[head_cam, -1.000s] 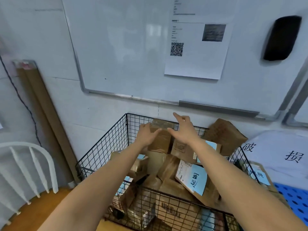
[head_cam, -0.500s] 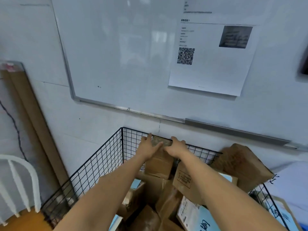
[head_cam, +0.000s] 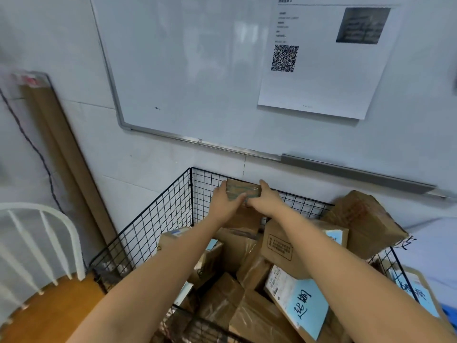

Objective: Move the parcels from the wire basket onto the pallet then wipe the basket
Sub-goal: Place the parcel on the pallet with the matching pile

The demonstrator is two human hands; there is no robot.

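A black wire basket [head_cam: 158,219] stands against the wall, piled with several brown cardboard parcels. A small taped brown parcel [head_cam: 243,191] sits at the top of the pile by the basket's back rim. My left hand [head_cam: 226,203] grips its left end and my right hand [head_cam: 265,200] grips its right end, thumbs meeting on its near face. Below lie a box with a printed stamp [head_cam: 279,248] and a flat parcel with a blue label [head_cam: 300,302]. The pallet is out of view.
A large brown box [head_cam: 363,221] leans on the basket's back right corner. A white-backed wooden chair [head_cam: 42,288] stands at the left, with long cardboard strips [head_cam: 64,154] leaning on the wall behind. A whiteboard [head_cam: 197,70] hangs above the basket.
Both hands reached forward to the top parcel at the back rim and closed on its two ends. The view moved closer and tilted up toward the wall.
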